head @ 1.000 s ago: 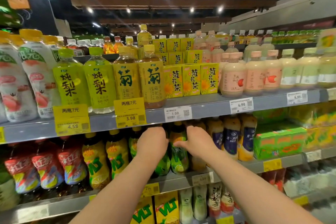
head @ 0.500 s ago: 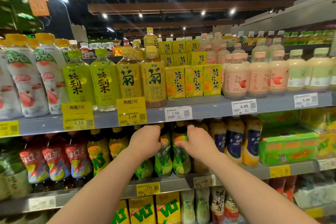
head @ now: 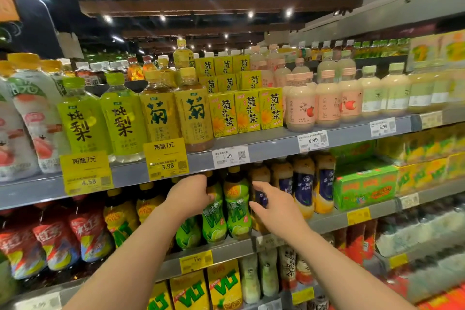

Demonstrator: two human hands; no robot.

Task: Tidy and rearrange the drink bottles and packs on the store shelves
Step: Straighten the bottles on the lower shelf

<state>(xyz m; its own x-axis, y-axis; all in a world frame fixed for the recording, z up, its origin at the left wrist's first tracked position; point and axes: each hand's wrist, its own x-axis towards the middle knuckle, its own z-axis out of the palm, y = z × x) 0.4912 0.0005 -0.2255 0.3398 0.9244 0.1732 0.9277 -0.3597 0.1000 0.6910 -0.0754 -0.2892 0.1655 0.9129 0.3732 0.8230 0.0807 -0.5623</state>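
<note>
At centre frame, on the middle shelf (head: 327,220), the green lime-tea bottles (head: 236,209) are standing upright between your hands. Your left hand (head: 190,196) is cupping the left one's shoulder, fingers hidden; your right hand (head: 273,205) is hovering just right, fingers loosely spread, nearer the purple-label bottles (head: 303,184).

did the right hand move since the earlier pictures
Yes. The right hand has opened and come off the green bottle, shifting right toward the blue-label bottle, judged against the 1.59 tag.
</note>
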